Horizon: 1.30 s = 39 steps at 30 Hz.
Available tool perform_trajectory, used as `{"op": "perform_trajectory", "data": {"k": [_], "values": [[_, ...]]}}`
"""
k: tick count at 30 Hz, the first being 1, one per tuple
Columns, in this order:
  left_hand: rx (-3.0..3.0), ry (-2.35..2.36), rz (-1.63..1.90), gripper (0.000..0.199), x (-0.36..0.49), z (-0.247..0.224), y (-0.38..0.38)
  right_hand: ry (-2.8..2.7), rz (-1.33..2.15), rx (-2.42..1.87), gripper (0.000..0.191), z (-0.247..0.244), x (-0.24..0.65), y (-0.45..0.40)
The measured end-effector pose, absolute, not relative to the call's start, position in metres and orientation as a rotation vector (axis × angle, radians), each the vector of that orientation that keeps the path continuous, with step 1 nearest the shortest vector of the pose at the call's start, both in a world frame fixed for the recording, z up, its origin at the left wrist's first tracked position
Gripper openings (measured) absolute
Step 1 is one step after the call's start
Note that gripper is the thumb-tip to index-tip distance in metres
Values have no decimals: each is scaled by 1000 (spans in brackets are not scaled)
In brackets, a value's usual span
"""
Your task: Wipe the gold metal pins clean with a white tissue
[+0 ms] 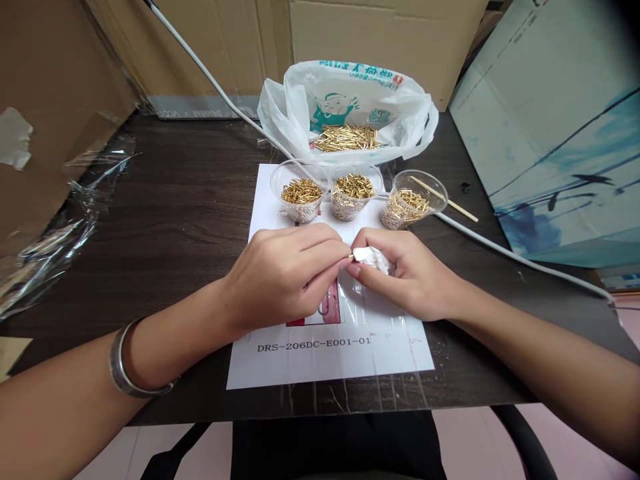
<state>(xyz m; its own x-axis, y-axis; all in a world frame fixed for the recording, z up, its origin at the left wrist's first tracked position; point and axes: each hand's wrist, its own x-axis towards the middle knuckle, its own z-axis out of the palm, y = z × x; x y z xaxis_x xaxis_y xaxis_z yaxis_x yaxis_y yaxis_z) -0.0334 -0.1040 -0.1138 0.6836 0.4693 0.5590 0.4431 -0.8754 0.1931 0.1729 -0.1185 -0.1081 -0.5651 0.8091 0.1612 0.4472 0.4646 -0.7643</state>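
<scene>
Fingertips of my left hand (287, 270) pinch a small brass-coloured pin (351, 257), of which only a short piece shows. Close against it, my right hand (413, 273) is closed around a crumpled white tissue (373, 259), with thumb and forefinger at the pin's end. Both hands meet above a printed white sheet (330, 363) taped to the table. Just beyond them stand a left clear plastic cup (300, 212), a middle cup (349, 208) and a tilted right cup (400, 219), all holding small brass-coloured parts.
Behind the cups sits an open white plastic bag (285, 113) with long brass-coloured pins (347, 138). A thin wooden stick (457, 208) rests over the right cup's rim. A white cable (520, 257) crosses the dark table (165, 220). Cardboard (385, 47) walls the back.
</scene>
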Motion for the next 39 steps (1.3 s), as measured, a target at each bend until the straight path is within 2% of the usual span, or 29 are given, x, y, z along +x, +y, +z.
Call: {"op": "perform_trajectory", "data": {"k": [16, 21, 27, 35, 39], "values": [[2874, 801, 925, 8, -35, -114, -103, -2293, 1009, -957, 12, -108, 175, -116], [2852, 761, 1021, 3, -34, -113, -103, -2228, 1048, -991, 11, -109, 176, -117], [2857, 759, 1036, 3, -34, -112, -105, -2164, 1090, -1039, 30, -110, 177, -117], [2912, 755, 1032, 8, -34, -112, -104, -2239, 1053, -1012, 29, -109, 173, -119], [2977, 734, 1096, 6, -34, -113, -103, -2225, 1051, -1007, 35, -108, 172, -121]]}}
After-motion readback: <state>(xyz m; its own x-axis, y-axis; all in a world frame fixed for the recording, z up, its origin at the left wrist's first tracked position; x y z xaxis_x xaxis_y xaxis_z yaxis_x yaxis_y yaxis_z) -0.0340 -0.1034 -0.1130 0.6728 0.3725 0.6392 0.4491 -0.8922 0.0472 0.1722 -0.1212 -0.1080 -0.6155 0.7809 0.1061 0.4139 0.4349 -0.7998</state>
